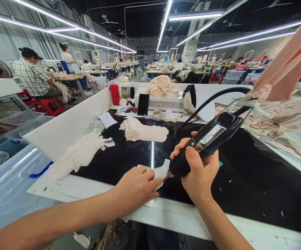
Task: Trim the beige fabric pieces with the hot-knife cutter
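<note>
Head view: right hand (pixel 198 173) grips cutter (pixel 207 140), left hand (pixel 136 187) seemingly pinning cloth (pixel 162 171).

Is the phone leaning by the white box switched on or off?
Apparently off: the phone stands upright against the white box, screen dark.

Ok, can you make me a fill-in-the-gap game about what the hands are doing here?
1. The right hand grips a black corded ____ tool.
2. The left hand presses flat a small ____ fabric piece on the black table.
3. The tool's tip touches the fabric ____ the two hands.
4. Behind, a phone stands beside a ____ bottle.

Missing words: cutting; white; between; red
</note>
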Motion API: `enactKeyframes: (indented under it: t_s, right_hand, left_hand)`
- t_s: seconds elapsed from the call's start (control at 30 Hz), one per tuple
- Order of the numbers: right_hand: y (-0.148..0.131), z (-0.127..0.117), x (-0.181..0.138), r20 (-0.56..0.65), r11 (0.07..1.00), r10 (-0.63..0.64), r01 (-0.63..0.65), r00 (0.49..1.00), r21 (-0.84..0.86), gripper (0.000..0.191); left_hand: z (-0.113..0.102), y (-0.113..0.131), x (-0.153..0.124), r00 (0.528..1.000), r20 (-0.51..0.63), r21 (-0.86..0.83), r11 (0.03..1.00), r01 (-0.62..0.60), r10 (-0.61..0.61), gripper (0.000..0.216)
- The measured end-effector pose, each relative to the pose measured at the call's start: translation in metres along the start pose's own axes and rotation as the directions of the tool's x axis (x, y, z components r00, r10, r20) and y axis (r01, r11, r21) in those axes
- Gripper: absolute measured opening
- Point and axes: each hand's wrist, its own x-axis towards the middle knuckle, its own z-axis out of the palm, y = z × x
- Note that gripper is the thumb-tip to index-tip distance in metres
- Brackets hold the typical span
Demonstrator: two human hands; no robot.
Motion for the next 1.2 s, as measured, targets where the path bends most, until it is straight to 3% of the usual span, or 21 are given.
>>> enactKeyframes:
  t_s: [0.33,0.5,0.63,0.83,0.97,1.2]
  right_hand:
    - [-0.001,0.002,-0.001,0.02,0.999,0.019,-0.019,1.0,-0.027,0.035]
    - [-0.006,0.003,0.009,-0.051,1.0,-0.011,0.011,0.999,-0.007,0.042]
    - [-0.008,0.001,0.017,-0.067,0.999,-0.047,0.046,0.997,-0.009,0.042]
    - [-0.011,-0.005,0.015,-0.081,0.999,-0.044,0.042,0.996,-0.03,0.042]
    - [-0.017,-0.008,0.011,-0.095,0.999,-0.021,0.017,0.995,-0.039,0.044]
    - [-0.026,-0.011,0.006,-0.106,0.999,0.0,-0.006,0.994,-0.052,0.045]
  left_hand:
    - [-0.001,-0.002,0.0,1.0,-0.013,-0.014,1.0,-0.012,0.011,0.03]
    - [0.002,-0.008,-0.001,0.998,-0.035,-0.035,0.998,-0.057,0.056,0.02]
    - [0.007,-0.024,0.0,0.98,-0.106,-0.074,0.981,-0.178,0.17,0.026]
    - [0.007,-0.057,0.003,0.9,-0.231,-0.133,0.904,-0.405,0.37,0.022]
    - [0.006,-0.065,0.005,0.908,-0.289,-0.182,0.913,-0.364,0.304,0.024]
    - [0.023,-0.049,0.037,0.916,-0.357,-0.258,0.923,-0.285,0.183,0.027]
